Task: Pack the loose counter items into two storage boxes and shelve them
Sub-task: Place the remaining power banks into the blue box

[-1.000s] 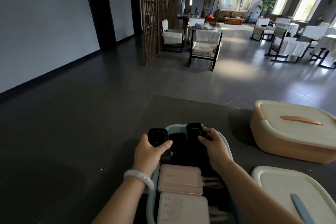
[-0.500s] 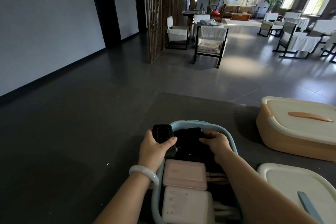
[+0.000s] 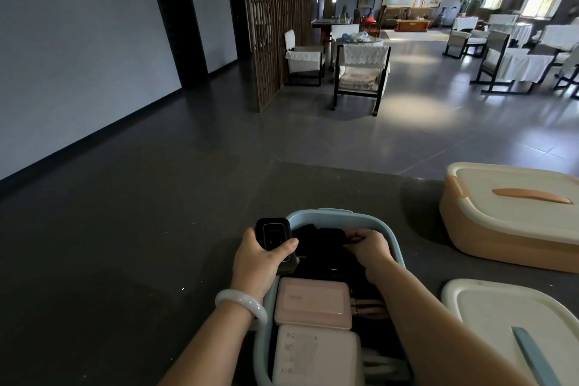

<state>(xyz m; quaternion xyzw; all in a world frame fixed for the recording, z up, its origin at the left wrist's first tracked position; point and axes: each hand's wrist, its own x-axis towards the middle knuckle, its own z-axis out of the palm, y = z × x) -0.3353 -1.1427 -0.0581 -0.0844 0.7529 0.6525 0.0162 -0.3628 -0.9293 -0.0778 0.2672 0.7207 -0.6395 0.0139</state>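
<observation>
Here, left hand (image 3: 261, 258) grips black device (image 3: 273, 236) at left rim of blue box (image 3: 322, 214) on tabletop (image 3: 175, 235). Right hand (image 3: 371, 249) inside box, far end, fingers curled round dark item (image 3: 332, 236). Pink case (image 3: 311, 304), white case (image 3: 315, 354) fill near end.

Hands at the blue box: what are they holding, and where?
Left hand grips a black device by its lower end, thumb across the front. Right hand curls on something dark in the blue box; hold unclear.

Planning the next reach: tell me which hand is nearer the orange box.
Right. The right hand is in the blue box, left of the orange box; the left hand holds a black device at its left rim, farther off.
</observation>
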